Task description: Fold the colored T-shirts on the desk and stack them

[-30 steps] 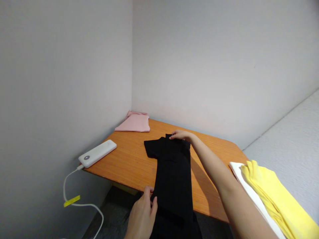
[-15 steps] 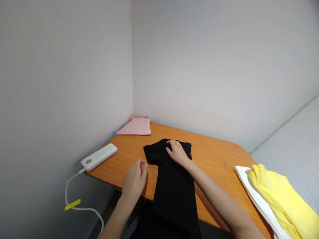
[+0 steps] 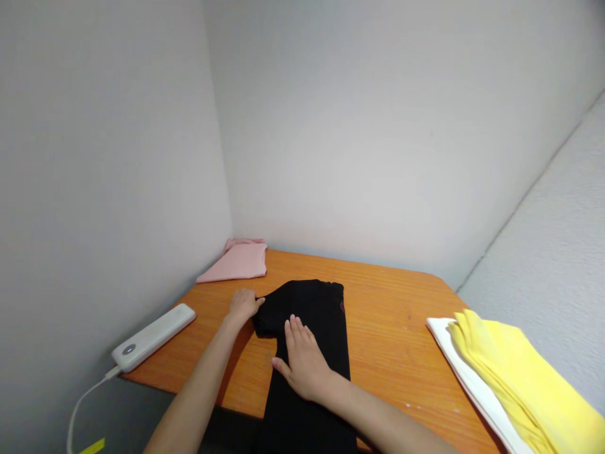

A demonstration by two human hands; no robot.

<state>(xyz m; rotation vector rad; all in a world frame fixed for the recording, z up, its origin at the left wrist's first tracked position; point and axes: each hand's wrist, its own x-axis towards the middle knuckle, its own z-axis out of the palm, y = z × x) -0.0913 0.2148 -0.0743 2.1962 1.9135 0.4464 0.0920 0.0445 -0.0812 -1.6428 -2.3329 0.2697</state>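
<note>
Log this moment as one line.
left hand: at sleeve of black fabric T-shirt | right hand: flat on T-shirt | nearby: folded pink fabric, white rectangular power bank, yellow cloth on white cloth

Soft, dim light
Back wall (image 3: 340, 139) is brightest, left wall (image 3: 104, 157) is grayer; a shadow (image 3: 231, 364) lies beside the left arm (image 3: 201, 384).

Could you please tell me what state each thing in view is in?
Black shirt: laid out, extending past the near edge of the table.
Left hand: touching the sleeve, grip unclear.
Right hand: open, flat on the shirt.
Pink cloth: folded.
Power bank: cable plugged in.
White cloth: partly covered.
Yellow cloth: folded, on the white cloth.
</note>
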